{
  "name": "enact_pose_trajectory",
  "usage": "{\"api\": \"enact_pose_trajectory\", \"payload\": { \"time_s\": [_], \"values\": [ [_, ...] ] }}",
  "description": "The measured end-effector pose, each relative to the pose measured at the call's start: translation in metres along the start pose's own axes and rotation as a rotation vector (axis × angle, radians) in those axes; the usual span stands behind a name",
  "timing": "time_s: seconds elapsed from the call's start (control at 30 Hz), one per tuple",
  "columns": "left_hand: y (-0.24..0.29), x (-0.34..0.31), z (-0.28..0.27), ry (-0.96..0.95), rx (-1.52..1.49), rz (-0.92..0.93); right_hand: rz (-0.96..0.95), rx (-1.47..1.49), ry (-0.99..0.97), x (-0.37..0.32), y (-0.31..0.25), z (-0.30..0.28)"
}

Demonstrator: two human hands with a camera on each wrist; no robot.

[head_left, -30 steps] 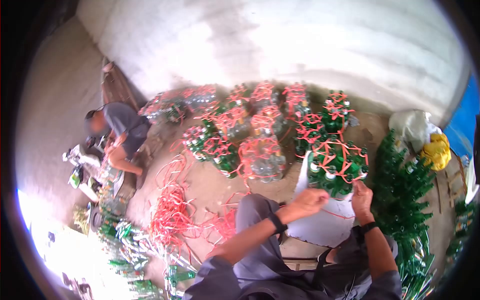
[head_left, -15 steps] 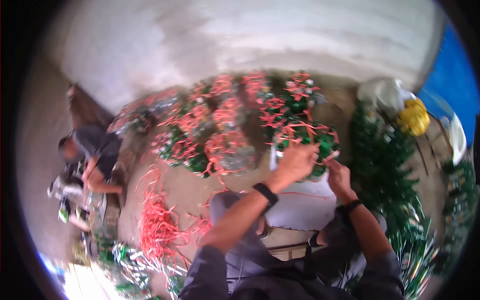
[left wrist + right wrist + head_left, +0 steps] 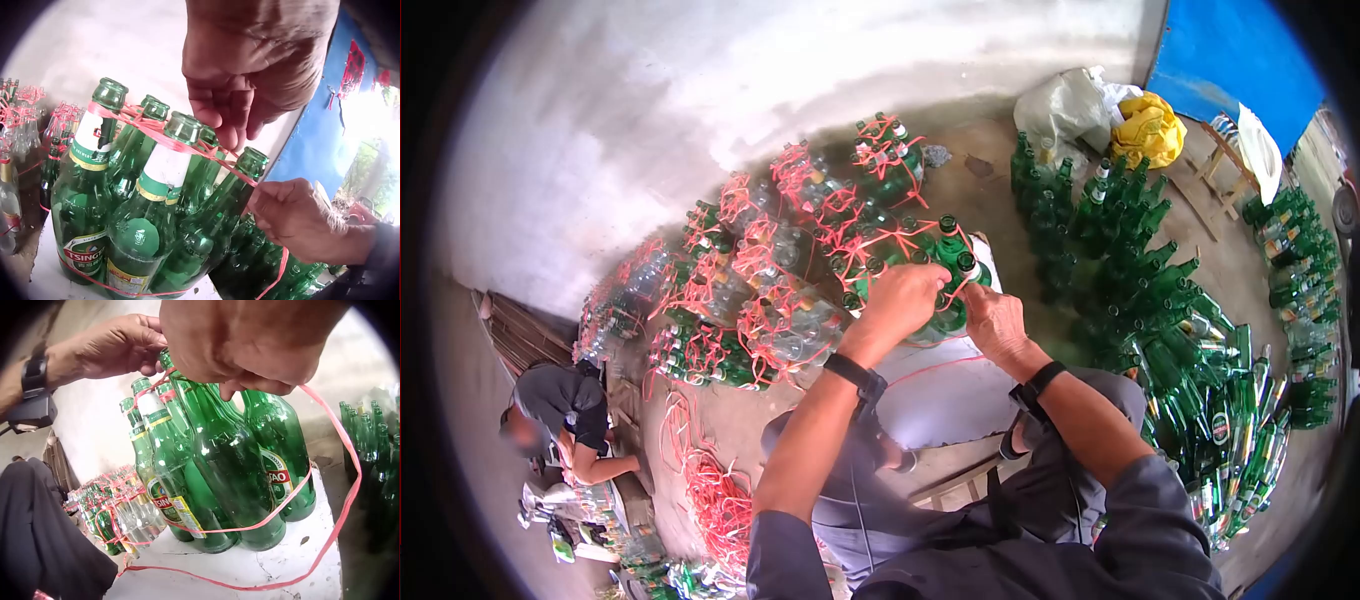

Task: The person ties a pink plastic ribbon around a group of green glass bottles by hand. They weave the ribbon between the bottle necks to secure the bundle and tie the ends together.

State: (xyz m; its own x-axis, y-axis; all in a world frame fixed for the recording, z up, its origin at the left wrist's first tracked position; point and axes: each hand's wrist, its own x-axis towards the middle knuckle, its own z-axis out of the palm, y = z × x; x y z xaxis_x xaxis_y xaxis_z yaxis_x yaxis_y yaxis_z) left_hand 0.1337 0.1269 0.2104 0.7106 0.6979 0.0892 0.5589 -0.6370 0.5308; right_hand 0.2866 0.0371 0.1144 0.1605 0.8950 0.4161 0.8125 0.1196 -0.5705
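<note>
A cluster of green beer bottles stands on a white board in front of the person. Pinkish-red plastic twine winds around the necks, and another strand circles the bodies low down. My left hand is over the necks, its curled fingertips pinching the twine behind the near bottles in the left wrist view. Beside the nearest right bottle neck, my right hand grips the twine. A loose length of twine hangs from it and loops across the board in the right wrist view.
Tied bundles of bottles stand to the left, near a tangled heap of twine. Loose green bottles crowd the right side. A yellow sack lies by the wall. Another person bends over at far left.
The head view has swung to the right. My left hand has moved from the near side of the bundle up to the bottle necks, close to the right hand, which stays by the bundle.
</note>
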Motion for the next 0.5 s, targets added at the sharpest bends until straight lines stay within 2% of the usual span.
{"api": "enact_pose_trajectory", "payload": {
  "time_s": [0.3,0.37,0.5],
  "values": [
    [-0.007,0.003,0.009,-0.088,-0.076,-0.041,0.082,-0.032,0.014,-0.003,-0.003,-0.002],
    [-0.011,0.002,0.011,-0.051,-0.141,-0.008,0.102,-0.024,0.006,-0.004,-0.006,-0.009],
    [-0.011,0.004,0.007,-0.122,-0.183,-0.101,0.125,-0.007,0.011,-0.005,-0.009,-0.012]
  ]
}}
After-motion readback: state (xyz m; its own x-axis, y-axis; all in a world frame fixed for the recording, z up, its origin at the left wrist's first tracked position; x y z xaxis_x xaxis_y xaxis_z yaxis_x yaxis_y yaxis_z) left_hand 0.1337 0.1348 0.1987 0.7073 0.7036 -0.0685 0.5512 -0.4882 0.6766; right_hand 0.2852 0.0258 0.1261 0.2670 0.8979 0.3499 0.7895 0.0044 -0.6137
